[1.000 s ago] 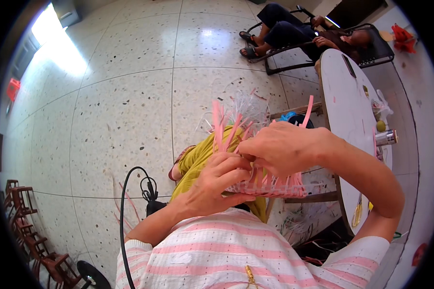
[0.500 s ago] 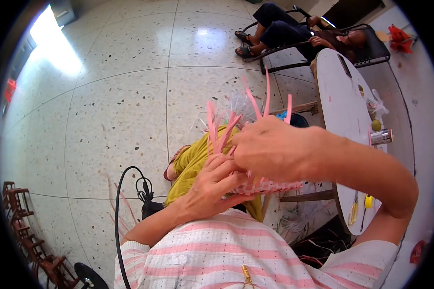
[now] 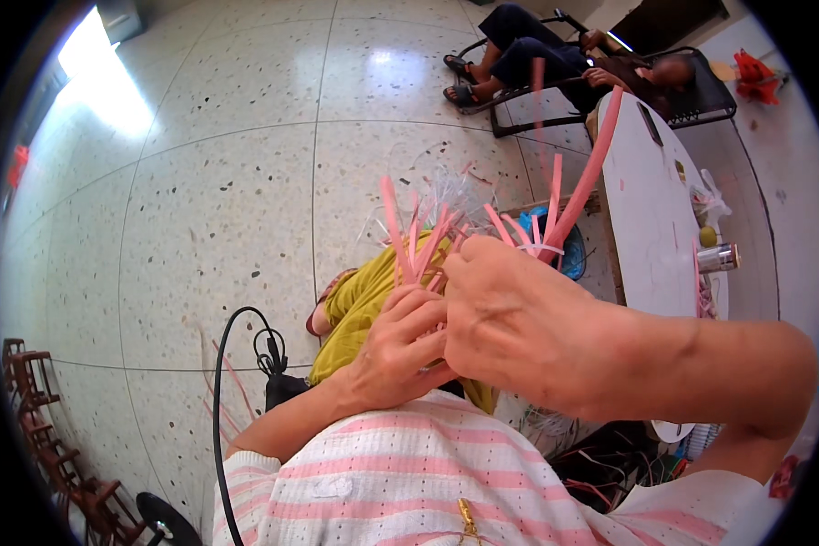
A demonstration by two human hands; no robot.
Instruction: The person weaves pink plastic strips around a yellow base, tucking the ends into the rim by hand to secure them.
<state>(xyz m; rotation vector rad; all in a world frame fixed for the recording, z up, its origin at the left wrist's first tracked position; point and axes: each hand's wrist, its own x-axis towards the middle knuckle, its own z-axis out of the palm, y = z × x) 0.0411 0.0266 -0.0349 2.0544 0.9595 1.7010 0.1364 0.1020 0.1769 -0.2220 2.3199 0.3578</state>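
Beyond the pink-and-white striped knit shirt (image 3: 382,464), we see the left hand (image 3: 396,353) gripping flat pink plastic-looking strips (image 3: 398,227) by their bases above yellow-green cloth trousers (image 3: 359,305), the right hand (image 3: 528,332) curled beside it, its grip too hidden for us to tell, then a white rounded tabletop (image 3: 651,214) and a person (image 3: 560,71) in a black reclining chair (image 3: 705,86).

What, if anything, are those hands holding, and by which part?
The left hand holds pink strips low down, their upper ends standing free above it. The right hand is curled close beside it; what it grips, if anything, is hidden.
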